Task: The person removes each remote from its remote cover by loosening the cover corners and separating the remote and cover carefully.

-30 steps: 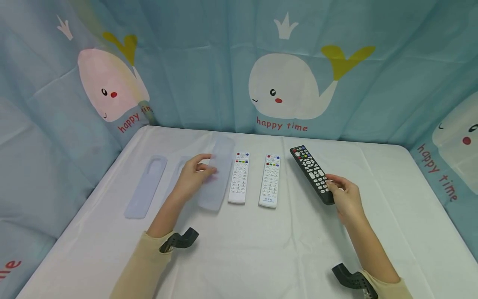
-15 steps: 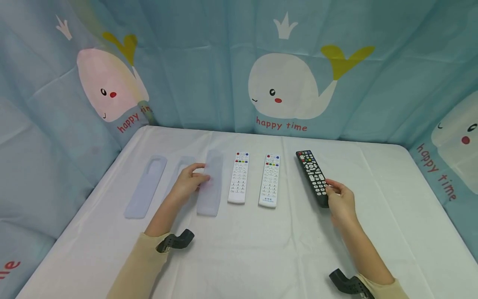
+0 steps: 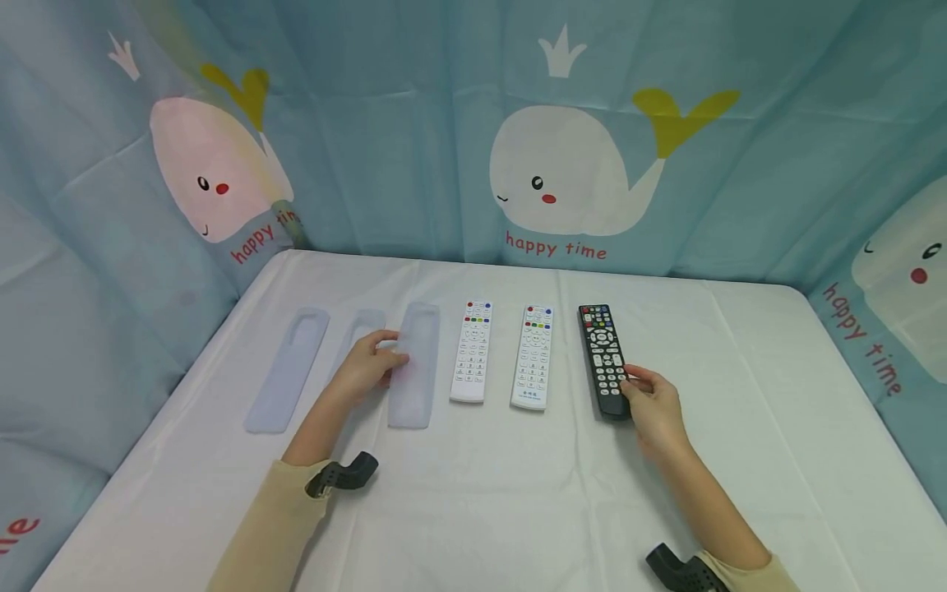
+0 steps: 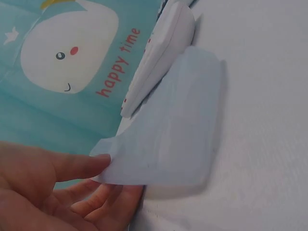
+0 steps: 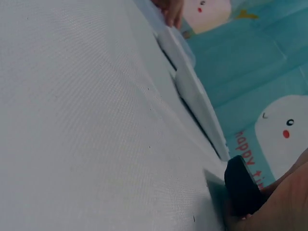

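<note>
Straightened since before, black remote lies parallel — right hand fingers pinching it; left hand pinches clear sleeve.

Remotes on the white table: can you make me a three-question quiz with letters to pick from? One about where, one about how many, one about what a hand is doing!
1. Where is the black remote?
A. right of both white ones
B. between them
C. left of the covers

2. How many white remotes lie there?
A. one
B. two
C. four

3. What is the left hand doing?
A. hanging in the air
B. lying flat on bare cloth
C. holding the see-through cover

Answers: 1 A, the head view shows it as the last in the row, its near end in the right hand. 2 B, the left white remote and right white remote lie side by side. 3 C, the left wrist view shows fingers pinching the cover's edge.
</note>
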### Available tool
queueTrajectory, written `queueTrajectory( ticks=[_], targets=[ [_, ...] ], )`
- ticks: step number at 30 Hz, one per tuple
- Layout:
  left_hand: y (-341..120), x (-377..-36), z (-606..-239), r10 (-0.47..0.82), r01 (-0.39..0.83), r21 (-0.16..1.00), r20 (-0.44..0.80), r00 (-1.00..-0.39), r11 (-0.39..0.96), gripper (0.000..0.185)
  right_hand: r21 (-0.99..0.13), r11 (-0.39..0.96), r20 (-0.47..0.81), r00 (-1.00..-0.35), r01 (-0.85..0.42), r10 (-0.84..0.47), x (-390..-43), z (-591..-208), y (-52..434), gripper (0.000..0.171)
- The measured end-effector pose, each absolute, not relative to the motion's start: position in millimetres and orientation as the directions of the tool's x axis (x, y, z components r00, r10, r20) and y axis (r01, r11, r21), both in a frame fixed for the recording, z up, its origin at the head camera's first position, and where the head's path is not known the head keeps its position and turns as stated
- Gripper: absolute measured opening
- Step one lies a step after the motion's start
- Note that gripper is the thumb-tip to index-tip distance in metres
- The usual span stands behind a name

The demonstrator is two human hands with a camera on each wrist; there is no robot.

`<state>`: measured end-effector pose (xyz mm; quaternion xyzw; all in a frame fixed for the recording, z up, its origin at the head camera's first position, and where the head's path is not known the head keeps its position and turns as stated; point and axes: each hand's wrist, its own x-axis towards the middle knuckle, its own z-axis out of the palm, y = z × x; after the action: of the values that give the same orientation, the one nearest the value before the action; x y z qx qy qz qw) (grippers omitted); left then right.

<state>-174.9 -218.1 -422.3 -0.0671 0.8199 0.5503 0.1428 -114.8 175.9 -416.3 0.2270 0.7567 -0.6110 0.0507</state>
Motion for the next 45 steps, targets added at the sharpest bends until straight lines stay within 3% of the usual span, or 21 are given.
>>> queueTrajectory(
  ticks=[20,34,45],
  targets=[
    [-222,-177,-426,0.049,-0.183,0.833,-0.243,-0.969,0.523,0.059,-0.878,0.328,-0.276,-0.928,0.35,0.252,-112,-419,184,0.046],
    [-219,-178,-424,0.042,-0.156,0.803,-0.219,-0.975,0.576,0.056,-0.884,0.281,-0.296,-0.914,0.373,0.279,-114,-419,187,0.033],
    [-226,-169,-417,0.018,-0.184,0.821,-0.23,-0.973,0.541,0.046,-0.877,0.34,-0.264,-0.932,0.338,0.247,-115,-421,191,0.037]
  ],
)
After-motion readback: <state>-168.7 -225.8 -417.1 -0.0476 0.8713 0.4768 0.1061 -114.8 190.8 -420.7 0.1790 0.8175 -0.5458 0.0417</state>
